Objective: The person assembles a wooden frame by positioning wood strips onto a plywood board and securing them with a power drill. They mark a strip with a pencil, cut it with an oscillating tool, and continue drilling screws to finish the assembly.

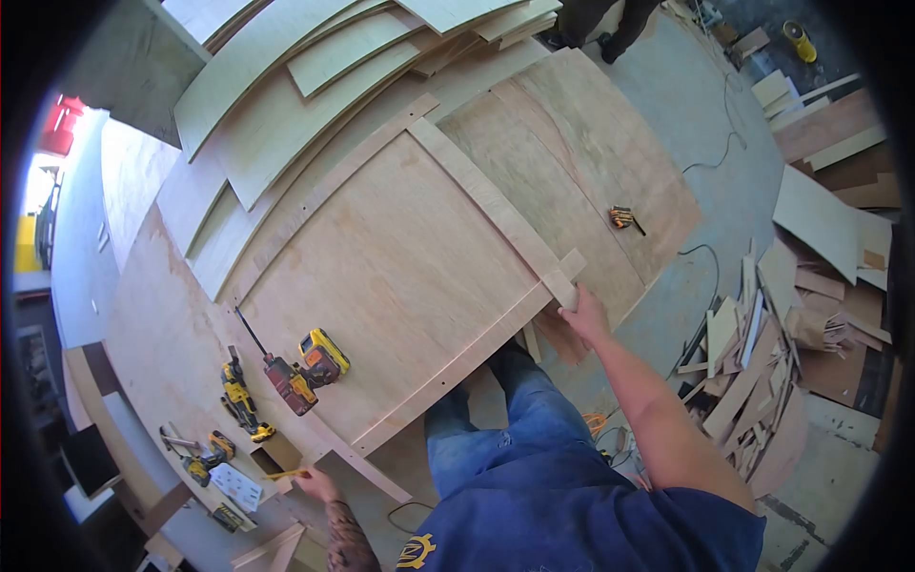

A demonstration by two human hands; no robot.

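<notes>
A plywood panel (391,257) framed by thin wooden strips lies on the sheet in front of me. My right hand (588,316) is closed around the near end of a long wooden strip (486,205), where it crosses the strip along the panel's near edge (457,367). Low on the left, my left hand (319,484) pinches a thin yellow pencil (286,474) beside the tools. Closest to that hand are a cordless drill (305,372) with a long bit, a second yellow power tool (240,396) and a smaller drill (210,458).
Curved plywood sheets (315,105) are stacked beyond the panel. A small yellow-and-black tool (624,219) rests on the plywood to the right. Wood offcuts (748,353) pile up on the right floor, near a black cord (715,262). Another person's legs (624,29) stand at the far edge.
</notes>
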